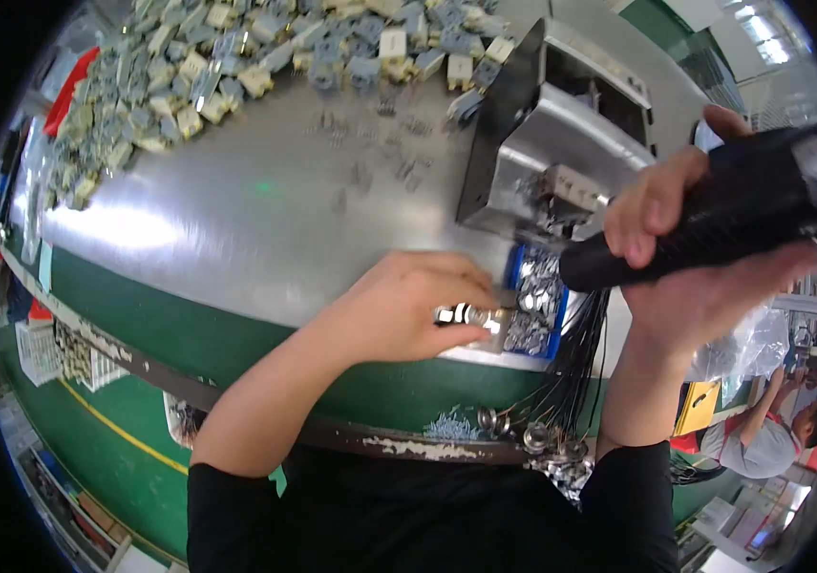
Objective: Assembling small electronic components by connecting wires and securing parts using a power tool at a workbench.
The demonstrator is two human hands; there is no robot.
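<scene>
My left hand is closed around a small pale block with shiny metal, held low over the bench's near edge. Its far end touches or overlaps a blue tray of small silvery metal pieces; I cannot tell which. On the right, raised close to the camera, my right hand grips a black power screwdriver. The tool lies slantwise, with its narrower end pointing down and left toward the tray. Its tip cannot be made out.
Grey and cream plastic housings are heaped along the far side of the metal bench. Loose springs lie mid-bench. A metal fixture stands behind the tray. Black wires hang at the front edge. Another person sits far right.
</scene>
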